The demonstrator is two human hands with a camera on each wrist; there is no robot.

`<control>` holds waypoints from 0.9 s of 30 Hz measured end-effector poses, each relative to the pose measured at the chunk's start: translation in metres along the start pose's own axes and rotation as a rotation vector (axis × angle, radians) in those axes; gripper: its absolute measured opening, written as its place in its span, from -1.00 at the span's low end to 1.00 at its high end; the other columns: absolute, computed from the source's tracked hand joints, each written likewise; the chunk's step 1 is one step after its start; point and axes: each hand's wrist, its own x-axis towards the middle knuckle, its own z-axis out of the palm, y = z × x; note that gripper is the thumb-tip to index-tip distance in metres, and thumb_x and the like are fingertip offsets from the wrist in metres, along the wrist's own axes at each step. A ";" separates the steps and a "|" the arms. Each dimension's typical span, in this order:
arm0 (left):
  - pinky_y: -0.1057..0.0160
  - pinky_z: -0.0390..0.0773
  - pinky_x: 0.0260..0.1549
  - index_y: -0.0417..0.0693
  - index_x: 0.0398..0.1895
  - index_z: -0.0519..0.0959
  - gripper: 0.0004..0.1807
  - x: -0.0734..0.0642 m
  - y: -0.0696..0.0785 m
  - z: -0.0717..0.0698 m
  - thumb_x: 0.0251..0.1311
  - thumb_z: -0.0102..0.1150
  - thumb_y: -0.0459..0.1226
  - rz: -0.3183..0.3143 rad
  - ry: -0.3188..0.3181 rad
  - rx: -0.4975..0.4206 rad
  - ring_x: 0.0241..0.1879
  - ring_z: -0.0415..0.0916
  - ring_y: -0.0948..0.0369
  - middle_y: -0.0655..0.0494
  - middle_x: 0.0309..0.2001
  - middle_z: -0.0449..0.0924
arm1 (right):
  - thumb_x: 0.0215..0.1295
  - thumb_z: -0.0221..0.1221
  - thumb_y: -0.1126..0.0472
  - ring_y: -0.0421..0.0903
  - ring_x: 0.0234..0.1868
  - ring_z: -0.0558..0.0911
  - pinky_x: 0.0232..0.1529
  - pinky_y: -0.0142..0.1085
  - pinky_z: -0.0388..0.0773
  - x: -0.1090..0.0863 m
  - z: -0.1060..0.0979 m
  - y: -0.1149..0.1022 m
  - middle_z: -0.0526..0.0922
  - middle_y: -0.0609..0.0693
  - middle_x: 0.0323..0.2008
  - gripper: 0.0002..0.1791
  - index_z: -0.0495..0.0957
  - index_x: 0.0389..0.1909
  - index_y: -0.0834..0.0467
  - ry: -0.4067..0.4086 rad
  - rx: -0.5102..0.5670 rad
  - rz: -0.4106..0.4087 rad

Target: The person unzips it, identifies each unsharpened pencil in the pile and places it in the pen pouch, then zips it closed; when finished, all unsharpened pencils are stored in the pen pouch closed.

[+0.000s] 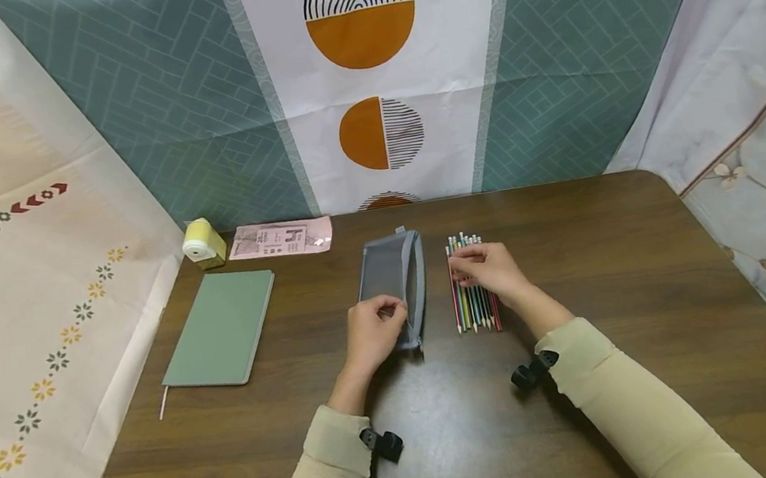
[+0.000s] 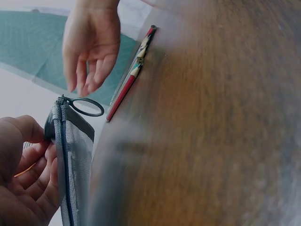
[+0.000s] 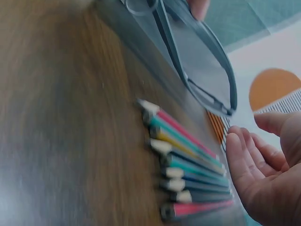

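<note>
Left hand [image 1: 374, 335] pinches near end of grey mesh pouch [image 1: 394, 282], unzipped, lying mid-table [image 1: 611, 257]. Right hand [image 1: 488, 267] hovers over row of coloured pencils [image 1: 475, 303] just right of pouch, fingers relaxed, gripping nothing. Green notebook [image 1: 220, 327], yellow sharpener [image 1: 202, 243], pink packet [image 1: 280, 239] lie well apart at left; nothing blocks hands.

We wear pale cream long sleeves [image 1: 638, 407] on both arms, snug at the cuffs. A small black camera mount [image 1: 533, 371] is clipped at the right wrist, and another black mount [image 1: 383, 442] sits at the left wrist. Both hands are bare, without rings or gloves.
</note>
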 end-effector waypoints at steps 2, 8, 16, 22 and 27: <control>0.35 0.54 -0.53 -0.24 -0.39 0.74 -0.92 0.000 -0.001 0.000 0.17 0.30 -0.39 -0.004 -0.003 0.003 -0.59 0.50 0.33 0.07 -0.53 0.67 | 0.44 0.22 0.24 -0.08 -0.25 0.73 -0.19 -0.26 0.71 0.000 -0.008 0.004 0.68 0.33 -0.06 -0.62 0.55 0.12 0.44 0.024 0.000 0.004; 0.34 0.55 -0.53 -0.24 -0.37 0.74 -0.91 -0.001 -0.002 -0.002 0.18 0.29 -0.39 0.002 -0.010 -0.009 -0.59 0.51 0.31 0.05 -0.51 0.68 | 0.41 0.25 0.21 -0.17 -0.35 0.69 -0.32 -0.37 0.68 0.000 -0.030 0.017 0.70 0.20 -0.16 -0.64 0.58 0.08 0.38 0.133 -0.021 0.025; 0.33 0.56 -0.51 -0.23 -0.37 0.75 -0.92 -0.001 -0.004 -0.004 0.18 0.29 -0.40 -0.010 -0.020 -0.004 -0.57 0.52 0.30 0.05 -0.50 0.69 | 0.34 0.31 0.26 -0.22 -0.45 0.66 -0.38 -0.38 0.67 0.000 -0.047 0.035 0.71 0.04 -0.32 -0.63 0.56 0.04 0.42 0.154 -0.041 0.048; 0.32 0.56 -0.52 -0.22 -0.37 0.75 -0.91 0.000 -0.006 -0.003 0.19 0.28 -0.39 -0.009 -0.027 0.003 -0.57 0.52 0.30 0.06 -0.51 0.69 | 0.24 0.40 0.28 -0.24 -0.57 0.63 -0.46 -0.39 0.65 0.001 -0.056 0.037 0.72 0.03 -0.43 -0.61 0.56 -0.04 0.47 0.102 -0.149 0.074; 0.32 0.56 -0.54 -0.23 -0.37 0.75 -0.91 0.000 -0.008 -0.002 0.20 0.28 -0.39 -0.006 -0.030 -0.004 -0.58 0.53 0.31 0.06 -0.50 0.69 | 0.26 0.37 0.31 -0.21 -0.60 0.62 -0.50 -0.40 0.64 0.002 -0.064 0.035 0.72 0.04 -0.46 -0.64 0.56 -0.04 0.47 0.059 -0.215 0.096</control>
